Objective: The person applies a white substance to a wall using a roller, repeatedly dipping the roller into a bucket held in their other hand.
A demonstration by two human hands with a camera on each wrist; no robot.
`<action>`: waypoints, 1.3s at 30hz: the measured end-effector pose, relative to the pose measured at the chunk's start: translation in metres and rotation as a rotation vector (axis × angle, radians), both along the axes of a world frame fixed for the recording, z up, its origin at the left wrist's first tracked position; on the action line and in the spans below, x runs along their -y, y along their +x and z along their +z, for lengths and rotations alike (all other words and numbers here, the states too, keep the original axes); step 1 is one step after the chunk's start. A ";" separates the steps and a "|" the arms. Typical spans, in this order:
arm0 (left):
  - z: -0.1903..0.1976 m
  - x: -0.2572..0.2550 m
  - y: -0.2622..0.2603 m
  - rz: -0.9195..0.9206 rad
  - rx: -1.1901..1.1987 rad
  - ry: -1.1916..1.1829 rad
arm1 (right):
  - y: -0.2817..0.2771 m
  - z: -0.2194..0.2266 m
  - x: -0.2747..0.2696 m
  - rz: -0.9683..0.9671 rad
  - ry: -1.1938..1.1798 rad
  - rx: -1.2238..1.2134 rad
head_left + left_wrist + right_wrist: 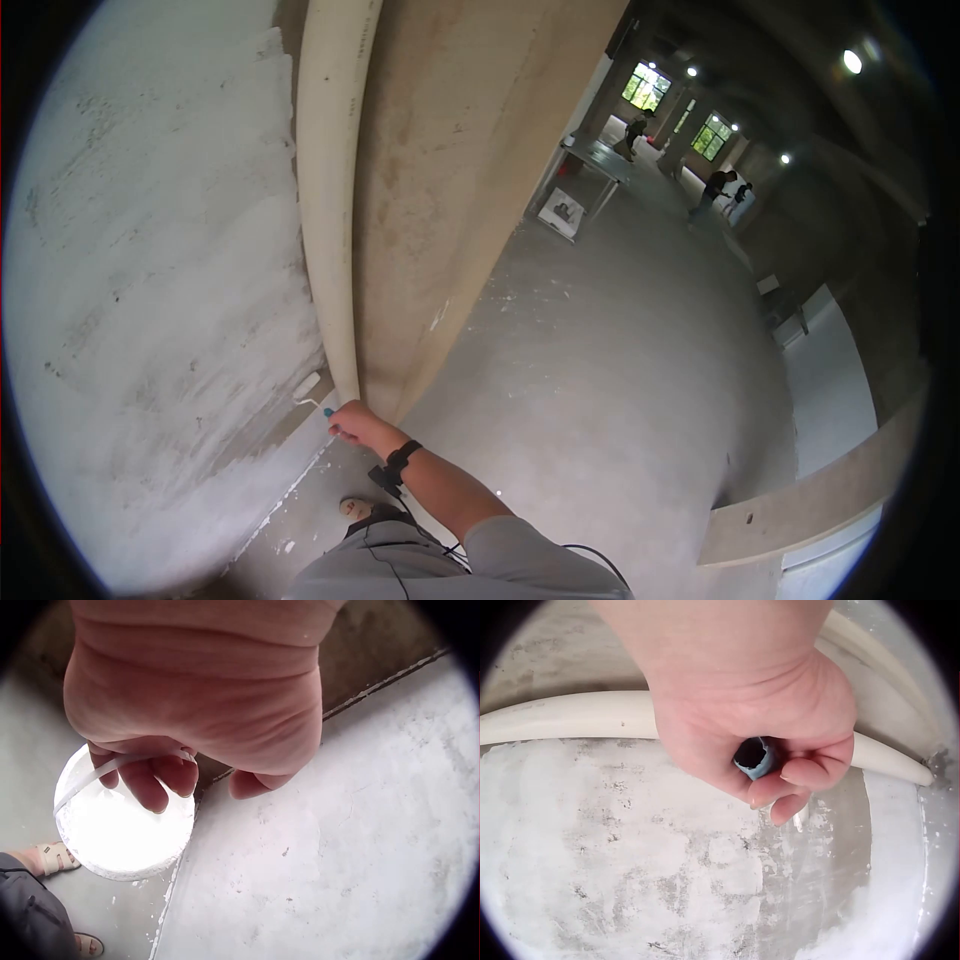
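Note:
My right hand (358, 424) grips the blue handle (759, 766) of a small paint roller (307, 386). In the head view the white roller lies against the lower wall (170, 250), close beside a cream pipe (328, 200). White coating covers much of this wall, with bare grey-brown patches near the pipe. From the curled fingers of my left hand (199, 697) hangs a white bucket (124, 868) by its thin bail handle (88, 780). White paint shows inside the bucket. The left hand does not appear in the head view.
The pipe runs up the corner next to a brown wall (440, 130). Paint spatters dot the grey floor (600, 360). A table (600, 160) stands farther back, with several people beyond. A curved board (800, 500) is at lower right. My sandalled foot (355, 508) is near the wall.

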State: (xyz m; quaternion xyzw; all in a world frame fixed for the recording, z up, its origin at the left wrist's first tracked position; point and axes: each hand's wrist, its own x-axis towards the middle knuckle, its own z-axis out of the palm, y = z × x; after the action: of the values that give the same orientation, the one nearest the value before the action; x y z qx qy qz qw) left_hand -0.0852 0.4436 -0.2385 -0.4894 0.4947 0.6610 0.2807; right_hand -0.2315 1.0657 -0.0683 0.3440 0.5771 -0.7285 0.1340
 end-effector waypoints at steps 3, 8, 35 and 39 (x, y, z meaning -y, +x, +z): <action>0.019 -0.028 -0.017 -0.010 -0.028 -0.053 | -0.005 0.002 -0.002 0.022 0.021 0.004; 0.045 -0.056 -0.034 0.000 -0.061 -0.154 | -0.016 -0.012 -0.009 0.056 0.026 0.034; 0.122 -0.036 -0.029 0.283 -0.140 -0.227 | -0.067 -0.079 0.001 0.170 0.017 0.275; 0.123 -0.033 -0.041 0.275 -0.132 -0.160 | -0.035 -0.028 0.020 0.099 0.096 0.133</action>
State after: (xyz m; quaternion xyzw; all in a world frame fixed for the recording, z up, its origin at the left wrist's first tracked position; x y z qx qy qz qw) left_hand -0.1263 0.4765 -0.1154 -0.5287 0.4916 0.6824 0.1145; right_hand -0.2663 1.0457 -0.0964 0.3688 0.6173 -0.6681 0.1914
